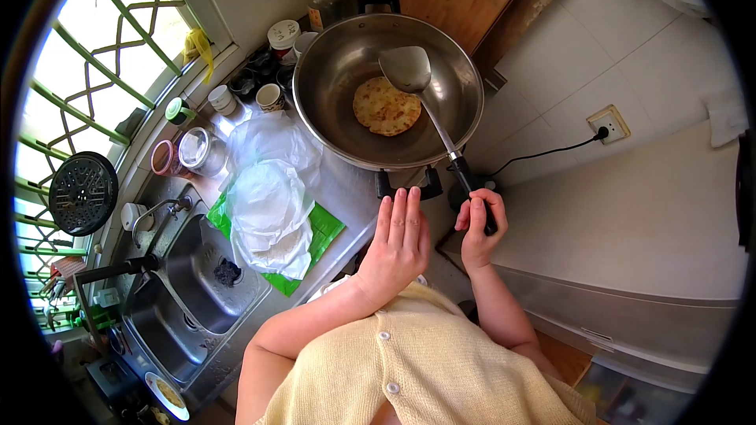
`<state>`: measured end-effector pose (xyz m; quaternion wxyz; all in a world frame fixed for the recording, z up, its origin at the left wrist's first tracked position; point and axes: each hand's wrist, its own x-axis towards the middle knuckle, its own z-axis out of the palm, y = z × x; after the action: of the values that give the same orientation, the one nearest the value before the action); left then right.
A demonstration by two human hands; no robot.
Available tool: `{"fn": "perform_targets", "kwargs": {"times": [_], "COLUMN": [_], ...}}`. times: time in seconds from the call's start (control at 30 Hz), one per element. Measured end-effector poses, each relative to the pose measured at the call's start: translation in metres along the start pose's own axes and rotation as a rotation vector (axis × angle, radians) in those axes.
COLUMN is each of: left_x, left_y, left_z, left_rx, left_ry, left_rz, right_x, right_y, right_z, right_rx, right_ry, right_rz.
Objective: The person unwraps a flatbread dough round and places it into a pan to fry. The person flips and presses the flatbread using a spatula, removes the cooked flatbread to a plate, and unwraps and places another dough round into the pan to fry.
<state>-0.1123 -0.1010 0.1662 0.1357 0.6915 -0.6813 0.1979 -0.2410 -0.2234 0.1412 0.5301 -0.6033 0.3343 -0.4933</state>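
A round browned flatbread (386,107) lies in the bottom of a large steel wok (331,71). My right hand (480,228) is wrapped round the black handle of a wok spatula (406,69). Its metal blade hangs over the wok, in front of the flatbread's upper right edge; I cannot tell whether they touch. My left hand (394,252) is stretched out flat with fingers together, holding nothing. Its fingertips are at the wok's near black handle (429,183), and whether they touch it I cannot tell.
Left of the wok, white plastic sheets (272,197) lie on a green packet (327,228). A double sink (205,267) is further left. Jars, including a yellow-lidded one (331,0), stand behind. A cord runs to a wall socket (609,127). A plate (167,395) sits lower left.
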Motion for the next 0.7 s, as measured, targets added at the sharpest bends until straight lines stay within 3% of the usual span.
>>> {"fn": "perform_targets", "kwargs": {"times": [0.7], "left_x": [0.0002], "left_y": [0.0005], "left_z": [-0.0008], "left_rx": [0.002], "left_ry": [-0.010], "left_rz": [-0.004], "right_x": [0.0012], "right_y": [-0.0030], "right_z": [0.0008], "right_rx": [0.004], "right_ry": [-0.008], "right_rz": [-0.009]}}
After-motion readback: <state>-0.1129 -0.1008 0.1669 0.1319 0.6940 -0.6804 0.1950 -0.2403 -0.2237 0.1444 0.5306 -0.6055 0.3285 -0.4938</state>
